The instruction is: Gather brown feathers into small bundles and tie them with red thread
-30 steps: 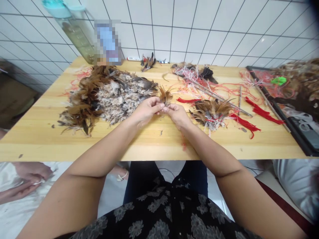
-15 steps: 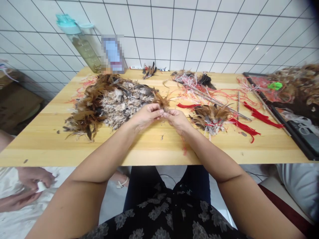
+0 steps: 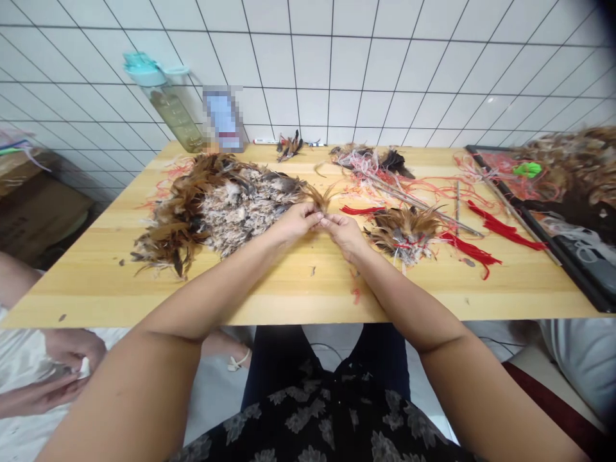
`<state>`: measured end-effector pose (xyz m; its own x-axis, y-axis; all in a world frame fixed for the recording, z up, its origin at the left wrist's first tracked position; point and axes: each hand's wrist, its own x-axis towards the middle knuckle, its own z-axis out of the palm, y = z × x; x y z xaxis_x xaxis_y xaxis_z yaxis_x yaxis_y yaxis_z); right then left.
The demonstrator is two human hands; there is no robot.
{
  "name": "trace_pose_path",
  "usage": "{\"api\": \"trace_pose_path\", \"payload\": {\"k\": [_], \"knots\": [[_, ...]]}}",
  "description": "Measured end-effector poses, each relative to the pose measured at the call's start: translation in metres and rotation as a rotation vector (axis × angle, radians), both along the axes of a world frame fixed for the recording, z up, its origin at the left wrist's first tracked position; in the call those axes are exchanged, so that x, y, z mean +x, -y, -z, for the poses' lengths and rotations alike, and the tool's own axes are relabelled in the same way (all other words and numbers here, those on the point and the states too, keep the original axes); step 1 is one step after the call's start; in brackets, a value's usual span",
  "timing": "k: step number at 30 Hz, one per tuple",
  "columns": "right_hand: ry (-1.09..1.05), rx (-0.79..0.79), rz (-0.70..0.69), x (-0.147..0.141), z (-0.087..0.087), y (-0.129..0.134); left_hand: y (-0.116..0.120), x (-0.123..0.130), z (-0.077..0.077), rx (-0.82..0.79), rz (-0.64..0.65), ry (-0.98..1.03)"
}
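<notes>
My left hand (image 3: 301, 221) is closed in a pinch around the base of a small bunch of brown feathers (image 3: 321, 194), whose tips fan out beyond the fingers. Fingertip to fingertip with it, my right hand (image 3: 342, 231) is also pinched; what it grips is too small to see. Left of my hands lies a wide heap of grey and brown feathers (image 3: 240, 208). To the right, a feather bundle (image 3: 407, 234) bound with red thread rests on the table. A red strand (image 3: 356, 294) lies below my right wrist.
Red thread bundles (image 3: 505, 226), thin rods (image 3: 428, 206) and pink strands (image 3: 447, 183) lie at right, beside a black-edged tray (image 3: 568, 256) with more feathers. A bottle (image 3: 176, 115) and a phone (image 3: 224, 119) stand against the tiled wall. Another person's hands (image 3: 72, 369) show at lower left.
The view has shifted slightly, so the table items sit a little lower in the picture. My hands stay pinched together at the feather bunch. The other person's hands have moved slightly.
</notes>
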<state>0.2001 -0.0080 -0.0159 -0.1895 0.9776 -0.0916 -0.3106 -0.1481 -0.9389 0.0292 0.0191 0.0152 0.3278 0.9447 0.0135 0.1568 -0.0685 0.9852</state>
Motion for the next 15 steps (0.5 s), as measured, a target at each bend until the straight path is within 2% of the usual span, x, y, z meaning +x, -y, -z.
{"api": "trace_pose_path", "payload": {"k": [3,6,12,15], "knots": [[-0.024,0.059,0.075,0.005,0.001,-0.007,-0.015,0.011,-0.009,0.012,0.022,-0.037],[-0.014,0.089,0.146,0.011,0.001,-0.013,-0.023,0.024,-0.007,0.032,-0.010,-0.020],[0.055,0.058,0.238,0.011,0.000,-0.016,-0.022,0.033,0.021,0.062,-0.158,0.114],[0.120,0.048,0.193,0.000,-0.002,-0.024,-0.026,0.027,0.033,0.045,-0.208,0.185]]}}
